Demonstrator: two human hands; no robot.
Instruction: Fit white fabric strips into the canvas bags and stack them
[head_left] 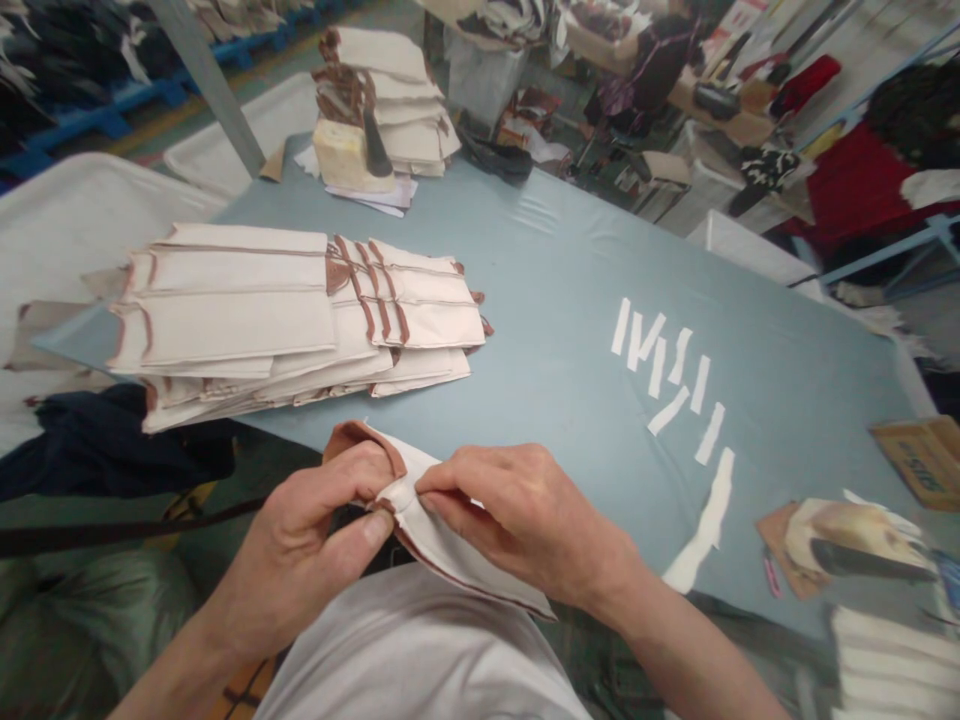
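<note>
A cream fabric piece with brown edging (480, 560) is held between my two hands at the table's near edge. My left hand (322, 540) pinches its brown-trimmed end between thumb and fingers. Closed on the cream cloth just to the right is my right hand (525, 510), its thumb and fingertips together. The piece is folded open at its left end, and its lower edge hangs above my lap. Beyond my hands, stacks of similar cream pieces with brown edges (240, 320) lie on the blue-green table (547, 270).
Several white strips (701, 385) lie at the right, with a longer white piece (709, 520) nearer. A yellowish block (351, 155) sits by another stack (409, 100) at the back. A brown box (919, 460) stands at the right edge. A person (652, 65) is in the background.
</note>
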